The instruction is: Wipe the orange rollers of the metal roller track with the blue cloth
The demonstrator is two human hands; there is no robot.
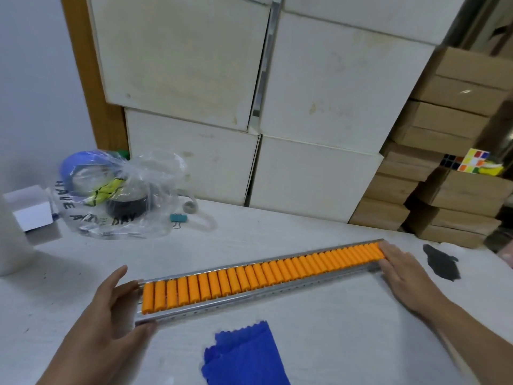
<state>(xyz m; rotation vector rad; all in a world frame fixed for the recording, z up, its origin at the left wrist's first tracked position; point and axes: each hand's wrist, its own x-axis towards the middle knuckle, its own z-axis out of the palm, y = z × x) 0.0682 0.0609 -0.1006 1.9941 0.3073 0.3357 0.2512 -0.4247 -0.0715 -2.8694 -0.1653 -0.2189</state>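
White worktable [333, 323] is carrying the blue cloth [244, 354], lying untouched at its near edge.
Beyond it the metal roller track [249, 295] is lying slantwise, orange rollers [261, 275] up; left hand [111, 309] is cupping one end, fingers seemingly loose, right hand [408, 270] is resting straight fingers on the other.

Head view — forward, down, close over table [333, 315].
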